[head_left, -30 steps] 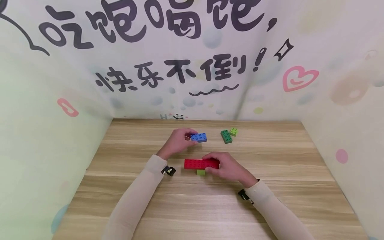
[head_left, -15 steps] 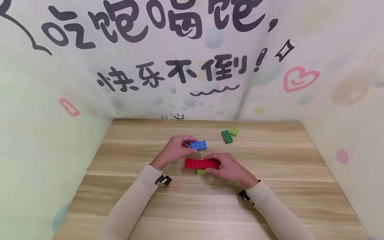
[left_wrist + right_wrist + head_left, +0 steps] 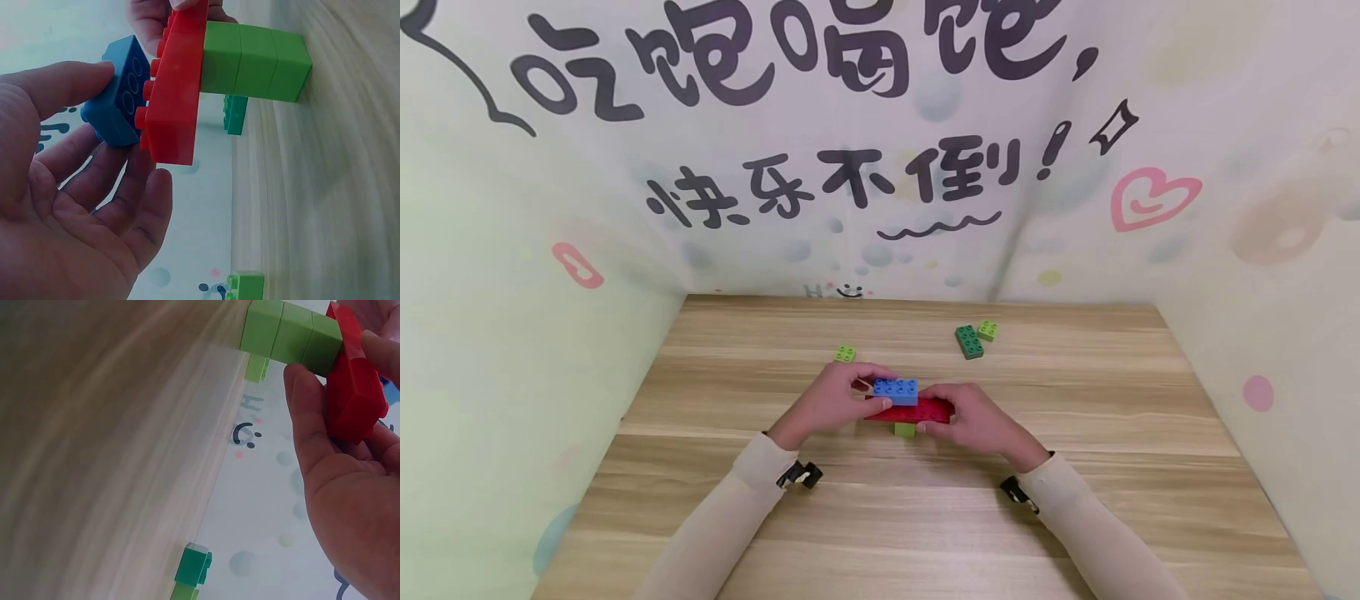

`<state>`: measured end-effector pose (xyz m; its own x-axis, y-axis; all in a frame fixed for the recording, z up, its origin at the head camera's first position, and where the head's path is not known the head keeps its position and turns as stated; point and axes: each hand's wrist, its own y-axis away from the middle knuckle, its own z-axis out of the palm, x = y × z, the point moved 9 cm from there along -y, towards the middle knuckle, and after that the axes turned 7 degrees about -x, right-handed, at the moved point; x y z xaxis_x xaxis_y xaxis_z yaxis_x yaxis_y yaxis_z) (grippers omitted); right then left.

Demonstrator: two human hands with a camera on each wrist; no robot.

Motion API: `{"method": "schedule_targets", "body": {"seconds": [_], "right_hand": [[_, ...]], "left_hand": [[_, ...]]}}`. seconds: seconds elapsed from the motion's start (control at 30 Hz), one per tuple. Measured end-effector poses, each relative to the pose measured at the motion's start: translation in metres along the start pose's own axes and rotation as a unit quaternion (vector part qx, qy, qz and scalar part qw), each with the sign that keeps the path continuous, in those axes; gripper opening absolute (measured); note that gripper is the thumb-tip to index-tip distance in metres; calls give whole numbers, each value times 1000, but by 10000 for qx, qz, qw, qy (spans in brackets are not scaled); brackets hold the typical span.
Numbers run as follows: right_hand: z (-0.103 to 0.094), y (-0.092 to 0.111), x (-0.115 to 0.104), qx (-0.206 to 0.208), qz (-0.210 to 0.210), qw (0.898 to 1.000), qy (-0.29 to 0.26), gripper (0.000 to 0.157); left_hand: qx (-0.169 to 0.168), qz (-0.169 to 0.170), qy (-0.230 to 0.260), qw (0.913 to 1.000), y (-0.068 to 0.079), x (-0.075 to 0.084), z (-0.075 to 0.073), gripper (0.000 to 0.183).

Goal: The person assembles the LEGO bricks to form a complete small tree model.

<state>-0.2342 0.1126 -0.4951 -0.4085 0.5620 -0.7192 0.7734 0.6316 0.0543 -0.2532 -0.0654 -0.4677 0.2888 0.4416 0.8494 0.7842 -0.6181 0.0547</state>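
Observation:
In the head view my left hand point(image 3: 831, 404) pinches a blue eight-stud toy brick point(image 3: 895, 392) between thumb and fingers. The left wrist view shows that blue brick point(image 3: 119, 94) tilted, its hollow underside facing the studs of a long red piece point(image 3: 178, 87); whether they touch I cannot tell. This red piece point(image 3: 934, 411), seemingly two bricks end to end, lies across a column of light green bricks point(image 3: 256, 60) standing on the table. My right hand point(image 3: 977, 421) grips the red piece's right end, and in the right wrist view a finger lies against the green column point(image 3: 290, 334).
A dark green brick point(image 3: 969, 342) and a small light green brick point(image 3: 988, 331) lie together at the back right of the wooden table point(image 3: 1075, 517). Behind my left hand lies another light green brick point(image 3: 845, 354). Printed cloth walls point(image 3: 850, 258) enclose the back and sides.
My left hand has brought the blue brick nearer to me, from behind the red piece to above it. A light green brick behind that hand has come into sight. My right hand stays in place.

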Motion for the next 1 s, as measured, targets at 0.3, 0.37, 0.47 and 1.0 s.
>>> {"method": "schedule_targets", "body": {"seconds": [0.3,0.37,0.47,1.0], "right_hand": [[0,0,4,-41,50,9998,-193,39],[0,0,4,-37,50,9997,-231,39],[0,0,4,-29,50,9997,-250,38],[0,0,5,-25,83,9997,-246,36]], "left_hand": [[-16,-36,42,10000,3,-7,7,37],[-29,-36,35,10000,4,-7,8,37],[-58,-24,13,10000,4,-7,10,37],[-65,143,24,9999,8,0,13,36]]}}
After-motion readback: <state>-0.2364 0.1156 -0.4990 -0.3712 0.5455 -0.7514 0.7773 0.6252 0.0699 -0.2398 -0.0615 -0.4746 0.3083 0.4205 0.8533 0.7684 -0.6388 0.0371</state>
